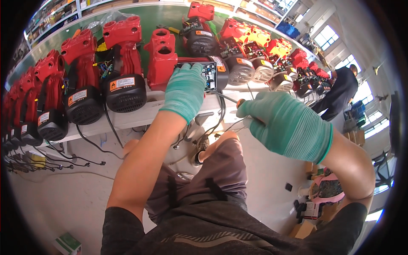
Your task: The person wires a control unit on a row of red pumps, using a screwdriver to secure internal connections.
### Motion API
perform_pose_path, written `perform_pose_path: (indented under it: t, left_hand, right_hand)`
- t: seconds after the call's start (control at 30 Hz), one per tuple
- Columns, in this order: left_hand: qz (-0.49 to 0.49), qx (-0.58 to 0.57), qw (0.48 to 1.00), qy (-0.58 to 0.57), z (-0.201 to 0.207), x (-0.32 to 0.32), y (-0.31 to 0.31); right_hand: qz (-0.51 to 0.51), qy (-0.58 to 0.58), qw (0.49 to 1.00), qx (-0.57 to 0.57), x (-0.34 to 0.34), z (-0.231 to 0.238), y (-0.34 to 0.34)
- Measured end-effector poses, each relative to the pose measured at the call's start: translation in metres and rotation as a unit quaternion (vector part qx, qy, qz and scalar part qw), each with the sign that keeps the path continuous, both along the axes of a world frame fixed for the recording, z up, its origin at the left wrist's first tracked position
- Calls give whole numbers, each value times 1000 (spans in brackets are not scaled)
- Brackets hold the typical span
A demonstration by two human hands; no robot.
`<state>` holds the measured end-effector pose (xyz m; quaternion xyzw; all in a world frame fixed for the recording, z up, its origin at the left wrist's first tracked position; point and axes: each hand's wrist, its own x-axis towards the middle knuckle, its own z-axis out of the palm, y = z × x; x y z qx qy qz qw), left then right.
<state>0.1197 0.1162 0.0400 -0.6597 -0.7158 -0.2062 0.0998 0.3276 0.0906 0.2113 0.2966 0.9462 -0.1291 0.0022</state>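
My left hand (pixel 186 88), in a green striped glove, lies over a circuit board (pixel 210 75) in the open black housing of a red machine (pixel 162 59). Its fingers bend together over the board's left part and hide it; the thumb cannot be made out. My right hand (pixel 282 125), gloved alike, is closed around a screwdriver (pixel 227 97) with an orange handle end. The shaft points left, and its tip meets the lower edge of the board's housing beside my left hand. Whether a screw sits under the tip is too small to tell.
Several similar red machines with black ribbed covers (pixel 126 94) line the bench (pixel 140 111) on both sides. Black power cables (pixel 111 127) hang off its front edge. At the right another person (pixel 340 91) in dark clothes stands near the bench. Cardboard boxes (pixel 304 229) lie on the floor.
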Motion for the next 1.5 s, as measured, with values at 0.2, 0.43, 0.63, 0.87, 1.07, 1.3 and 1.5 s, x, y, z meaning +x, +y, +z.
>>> perform_pose_path:
  t: [0.2,0.43,0.63,0.87,1.07,1.3,1.5]
  left_hand:
    - [0,7,1000,-13,-3,-2,3]
    - [-1,-13,1000,7,-2,-4,-1]
    - [-11,-6,1000,5,5,5,0]
    - [13,-57,997,-48,15,4,-6]
    - [-1,-26,998,55,3,-2,2]
    - [-3,-41,998,48,-5,-8,5]
    - [-16,4,999,48,1,-1,2]
  right_hand:
    - [204,-221,901,312,-4,-1,-13]
    - [-45,25,997,-61,1,-12,23]
    - [173,-185,935,248,-9,-1,-5]
    - [18,-33,999,15,-19,6,15]
    - [-94,-6,988,-126,-6,-8,21]
    - [148,-98,965,191,-7,-25,16]
    - [206,-135,956,160,1,-22,32]
